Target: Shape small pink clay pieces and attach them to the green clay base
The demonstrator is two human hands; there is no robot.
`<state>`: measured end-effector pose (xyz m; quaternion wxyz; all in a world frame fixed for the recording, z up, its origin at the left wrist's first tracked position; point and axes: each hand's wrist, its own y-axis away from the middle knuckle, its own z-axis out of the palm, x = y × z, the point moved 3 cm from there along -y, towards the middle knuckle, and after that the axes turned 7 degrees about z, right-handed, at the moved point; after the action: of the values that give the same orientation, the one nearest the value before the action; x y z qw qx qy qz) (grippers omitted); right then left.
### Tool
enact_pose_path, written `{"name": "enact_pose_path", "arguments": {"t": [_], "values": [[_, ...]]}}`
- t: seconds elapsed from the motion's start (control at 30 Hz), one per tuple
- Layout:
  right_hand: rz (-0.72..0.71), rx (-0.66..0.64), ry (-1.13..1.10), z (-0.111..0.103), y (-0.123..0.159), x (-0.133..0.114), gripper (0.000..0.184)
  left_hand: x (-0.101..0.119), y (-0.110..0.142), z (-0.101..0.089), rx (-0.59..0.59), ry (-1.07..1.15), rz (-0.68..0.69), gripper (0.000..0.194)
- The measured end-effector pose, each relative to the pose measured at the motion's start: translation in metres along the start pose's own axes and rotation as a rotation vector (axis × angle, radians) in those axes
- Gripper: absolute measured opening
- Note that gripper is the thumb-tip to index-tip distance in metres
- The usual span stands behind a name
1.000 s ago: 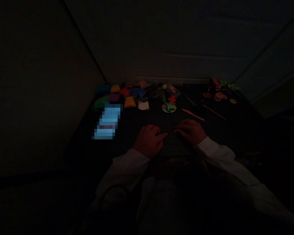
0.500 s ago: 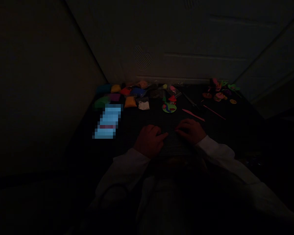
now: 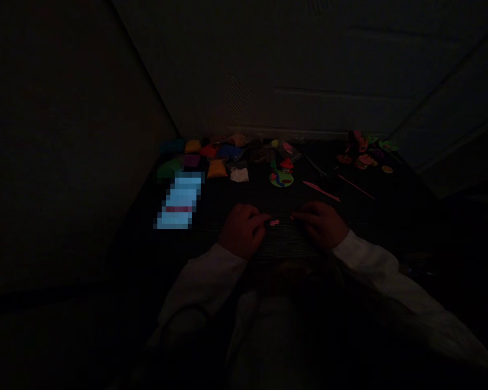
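Note:
In the dim head view, my left hand (image 3: 243, 230) rests on the dark table with its index finger stretched out and nothing seen in it. Just right of that fingertip lie small, flat pink clay pieces (image 3: 274, 222), apart from the finger. My right hand (image 3: 325, 225) is across from it, fingers pressed together and pointing left. At their tips shows another tiny pink clay piece (image 3: 291, 217), seemingly held there; its grip is hard to make out. Beyond both hands stands a round green clay model (image 3: 281, 179) with a red-topped figure and a blue strip.
Bags of coloured clay (image 3: 217, 168) line the back left. A lit, pixelated phone-like screen (image 3: 180, 200) lies left. A pink modelling knife (image 3: 321, 190), a thin pink stick (image 3: 357, 186) and scissors (image 3: 316, 165) lie behind my right hand. Clay figures (image 3: 365, 160) sit back right.
My left hand has shifted slightly left, and the pink clay pieces now show between the hands. My right hand has moved a little right and nearer, with a pink bit visible at its fingertips.

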<state>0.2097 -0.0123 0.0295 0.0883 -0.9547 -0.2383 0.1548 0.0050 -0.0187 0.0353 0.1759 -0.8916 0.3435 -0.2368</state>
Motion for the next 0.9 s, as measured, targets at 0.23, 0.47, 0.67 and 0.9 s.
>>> {"name": "enact_pose_path", "arguments": {"t": [0.23, 0.47, 0.67, 0.9], "values": [[-0.021, -0.046, 0.195, -0.001, 0.002, -0.01, 0.034, 0.0, 0.0, -0.001, -0.005, 0.006, -0.018, 0.026], [0.009, -0.072, 0.228, -0.005, 0.001, -0.016, 0.032, 0.0, -0.001, -0.002, -0.008, 0.009, -0.004, 0.025], [0.039, 0.068, 0.029, -0.005, 0.004, -0.005, 0.036, -0.001, 0.0, -0.001, -0.009, 0.011, -0.006, 0.026], [0.103, 0.038, -0.159, -0.002, -0.009, -0.001, 0.025, -0.001, 0.0, -0.001, -0.013, 0.01, -0.017, 0.026]]}}
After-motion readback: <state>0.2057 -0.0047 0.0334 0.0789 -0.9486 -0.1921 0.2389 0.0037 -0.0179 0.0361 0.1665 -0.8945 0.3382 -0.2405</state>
